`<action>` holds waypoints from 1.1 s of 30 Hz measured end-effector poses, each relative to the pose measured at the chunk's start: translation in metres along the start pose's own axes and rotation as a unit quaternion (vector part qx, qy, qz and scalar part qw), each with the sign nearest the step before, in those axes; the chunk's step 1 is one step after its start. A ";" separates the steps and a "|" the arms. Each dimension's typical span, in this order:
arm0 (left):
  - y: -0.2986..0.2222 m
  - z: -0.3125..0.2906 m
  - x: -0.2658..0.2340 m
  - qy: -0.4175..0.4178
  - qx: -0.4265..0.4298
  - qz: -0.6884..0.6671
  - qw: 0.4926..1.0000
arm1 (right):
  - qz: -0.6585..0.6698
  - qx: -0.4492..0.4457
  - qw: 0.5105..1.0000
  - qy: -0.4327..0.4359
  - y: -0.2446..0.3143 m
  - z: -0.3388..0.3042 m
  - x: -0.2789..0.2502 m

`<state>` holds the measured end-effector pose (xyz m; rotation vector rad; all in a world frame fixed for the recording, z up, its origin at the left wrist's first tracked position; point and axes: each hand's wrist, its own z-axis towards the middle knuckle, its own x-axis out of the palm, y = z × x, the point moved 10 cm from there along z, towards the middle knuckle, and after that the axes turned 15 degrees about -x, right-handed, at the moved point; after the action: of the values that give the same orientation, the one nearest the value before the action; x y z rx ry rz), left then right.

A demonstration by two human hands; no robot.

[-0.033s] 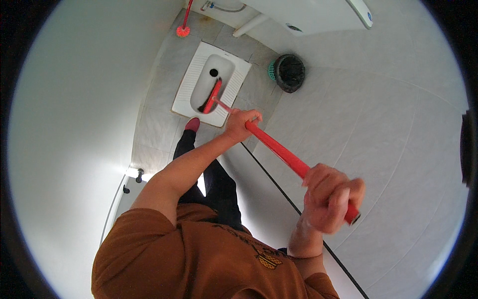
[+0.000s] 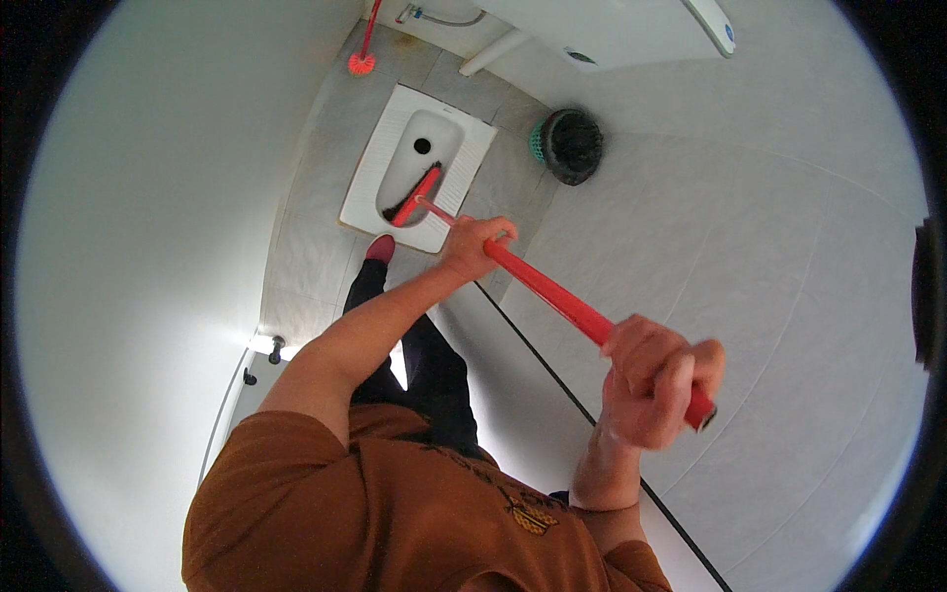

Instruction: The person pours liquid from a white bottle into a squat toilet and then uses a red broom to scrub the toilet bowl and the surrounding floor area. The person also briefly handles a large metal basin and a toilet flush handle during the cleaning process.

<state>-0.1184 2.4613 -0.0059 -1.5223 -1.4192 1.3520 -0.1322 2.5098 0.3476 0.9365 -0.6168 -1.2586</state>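
A broom with a long red handle (image 2: 547, 288) slants across the view, held in both my hands. Its red head (image 2: 418, 194) with dark bristles lies inside the bowl of a white squat toilet (image 2: 366, 184), below the round black drain hole (image 2: 422, 146). My left hand (image 2: 475, 247) is closed around the lower handle, just beyond the toilet's near right corner. Higher up, near the handle's end, my right hand (image 2: 651, 383) wraps its fingers round the shaft.
At the far left a red round-headed toilet brush (image 2: 362, 64) stands on the grey tiles. A green basket bin (image 2: 571, 146) lined with a black bag is right of the toilet. Walls close in on both sides; a white pipe (image 2: 495, 51) runs at the back.
The broom head has slid a little left and nearer within the bowl, and its angle has turned slightly. My right hand and the handle's end have shifted slightly upward in view.
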 end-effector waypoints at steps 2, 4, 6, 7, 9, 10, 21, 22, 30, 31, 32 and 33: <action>-0.001 0.007 -0.004 0.001 0.013 0.033 0.999 | 0.040 0.028 0.999 -0.004 -0.017 -0.004 -0.007; 0.011 0.027 -0.010 -0.009 0.039 0.054 0.998 | 0.055 0.059 0.997 0.001 -0.030 -0.009 -0.007; 0.032 0.050 -0.006 -0.007 0.037 0.025 0.999 | 0.047 0.046 0.997 0.030 -0.039 -0.025 0.001; 0.040 0.058 -0.003 0.000 0.030 0.002 1.000 | 0.034 0.040 0.998 0.043 -0.040 -0.032 0.006; 0.033 0.055 0.003 0.022 0.029 -0.022 0.999 | -0.007 0.048 0.998 0.041 -0.042 -0.039 -0.001; 0.031 0.046 0.004 0.011 0.020 -0.009 1.000 | 0.006 0.057 0.998 0.039 -0.042 -0.038 -0.005; 0.052 0.042 0.001 -0.039 -0.037 -0.049 0.997 | -0.019 0.035 0.986 0.161 -0.042 -0.031 0.018; 0.044 0.046 0.007 -0.021 0.004 -0.045 0.999 | -0.051 0.032 0.988 0.140 -0.040 -0.034 0.017; 0.031 0.008 0.020 0.075 0.045 0.049 0.995 | 0.018 0.049 0.997 0.058 -0.036 -0.034 -0.016; 0.035 0.012 0.018 0.055 0.014 0.078 0.995 | 0.029 0.022 0.991 0.125 -0.037 -0.028 -0.007; 0.039 0.020 0.014 0.034 -0.011 0.056 0.998 | 0.017 0.025 0.993 0.118 -0.040 -0.028 -0.009; 0.045 0.032 0.012 0.013 -0.037 0.033 0.999 | 0.004 0.029 0.994 0.110 -0.045 -0.029 -0.009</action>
<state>-0.1366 2.4581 -0.0594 -1.6419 -1.4272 1.3266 -0.1330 2.5241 0.2953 1.1020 -0.4846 -1.1165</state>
